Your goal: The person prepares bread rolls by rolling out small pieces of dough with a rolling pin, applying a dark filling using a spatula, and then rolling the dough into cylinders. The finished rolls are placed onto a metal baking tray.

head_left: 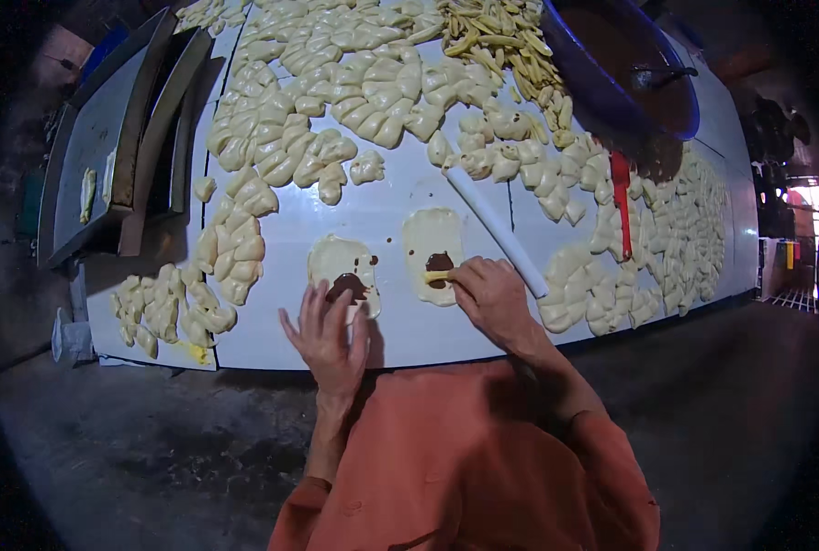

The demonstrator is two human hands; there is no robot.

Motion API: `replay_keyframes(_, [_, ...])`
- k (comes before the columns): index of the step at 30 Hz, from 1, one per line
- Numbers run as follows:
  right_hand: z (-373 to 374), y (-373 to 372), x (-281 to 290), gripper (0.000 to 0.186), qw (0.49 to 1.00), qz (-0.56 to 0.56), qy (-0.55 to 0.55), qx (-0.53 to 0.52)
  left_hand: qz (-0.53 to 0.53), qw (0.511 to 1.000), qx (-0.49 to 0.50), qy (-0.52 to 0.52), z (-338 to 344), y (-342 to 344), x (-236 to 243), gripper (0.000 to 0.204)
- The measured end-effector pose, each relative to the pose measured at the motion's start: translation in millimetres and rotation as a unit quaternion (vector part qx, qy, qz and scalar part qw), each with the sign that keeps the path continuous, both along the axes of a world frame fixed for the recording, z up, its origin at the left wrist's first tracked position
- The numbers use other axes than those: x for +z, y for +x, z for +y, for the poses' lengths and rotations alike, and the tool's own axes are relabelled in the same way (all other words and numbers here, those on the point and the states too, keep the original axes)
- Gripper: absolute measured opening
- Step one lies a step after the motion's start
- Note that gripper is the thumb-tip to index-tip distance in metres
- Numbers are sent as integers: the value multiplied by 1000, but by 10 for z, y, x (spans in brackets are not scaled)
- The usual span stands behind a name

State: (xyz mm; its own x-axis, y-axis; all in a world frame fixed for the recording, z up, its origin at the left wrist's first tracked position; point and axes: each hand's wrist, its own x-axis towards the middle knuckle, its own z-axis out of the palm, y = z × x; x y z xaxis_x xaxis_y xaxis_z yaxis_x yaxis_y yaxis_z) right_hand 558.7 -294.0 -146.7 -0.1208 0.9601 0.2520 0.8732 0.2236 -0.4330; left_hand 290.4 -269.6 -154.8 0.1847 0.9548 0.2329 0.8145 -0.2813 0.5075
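Two flattened pieces of dough lie side by side on the white table in front of me, each with a dark brown spread on it. Above the near end of the left dough sheet (334,253) is my left hand (331,340), its fingers apart and holding nothing. My right hand (494,296) pinches a pale yellow banana strip (437,275) at the brown patch on the right dough sheet (431,230). Just right of that sheet, a white rolling pin (497,230) lies slantwise, its near end close to my right hand.
Rows of dough pieces (373,92) cover much of the table (290,326). At the back are a heap of banana strips (497,37) and a blue basin (694,110) of brown spread. A red spatula (622,202) lies right. Metal trays (97,138) lean at left.
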Motion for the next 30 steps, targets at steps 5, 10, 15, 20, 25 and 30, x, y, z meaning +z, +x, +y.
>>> replay_keyframes(5, [-42, 99, 96, 16, 998, -45, -14, 29, -9, 985, -173, 8, 158, 307, 117, 32])
replay_keyframes(10, [-121, 246, 152, 13, 994, -28, -80, 69, 9, 956, -293, 9, 270, 506, 49, 15])
replay_keyframes(15, [-151, 186, 44, 13, 996, 3, -51, 74, 8, 942, -336, 17, 388, 593, 30, 15])
replay_keyframes(20, [-168, 243, -104, 14, 994, 2, -28, 108, -17, 936, -350, 42, 427, 657, 31, 13])
replay_keyframes(25, [-86, 305, -20, 11, 951, 271, -129, -67, -93, 956, -274, -41, 547, 613, 96, 14])
replay_keyframes(30, [112, 230, -97, 17, 989, 112, -59, -72, -21, 979, -195, -57, 654, 705, 108, 18])
